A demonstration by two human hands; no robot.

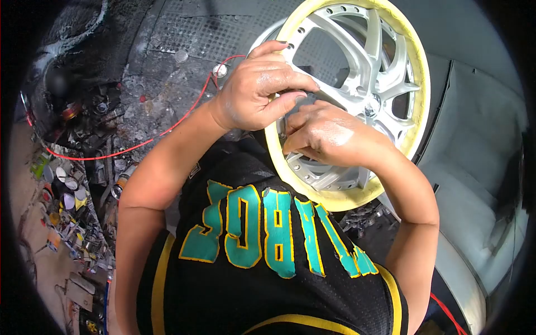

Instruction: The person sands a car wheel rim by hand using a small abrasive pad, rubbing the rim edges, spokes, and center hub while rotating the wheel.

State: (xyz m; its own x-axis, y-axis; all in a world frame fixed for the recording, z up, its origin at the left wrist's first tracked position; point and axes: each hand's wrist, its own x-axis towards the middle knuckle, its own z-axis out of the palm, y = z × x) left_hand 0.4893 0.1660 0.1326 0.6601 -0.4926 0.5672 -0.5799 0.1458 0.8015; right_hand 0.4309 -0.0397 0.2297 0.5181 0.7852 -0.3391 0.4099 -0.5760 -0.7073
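Note:
A silver multi-spoke wheel rim [357, 89] stands tilted before me, with yellow tape [421, 72] around its outer edge. At the rim's left side is my left hand [262, 89], thumb and index finger pinched near the edge; what lies between them is too small to name. Close beside it, my right hand [324, 134] is curled over the lower left part of the rim, its fingertips bent inward. Whether it holds anything is hidden by the fingers.
A red hose [167, 131] curves across the dark, dirty floor on the left. Cans, lids and scraps [67, 195] lie piled at the lower left. A grey panel-like surface [474, 139] stands at the right.

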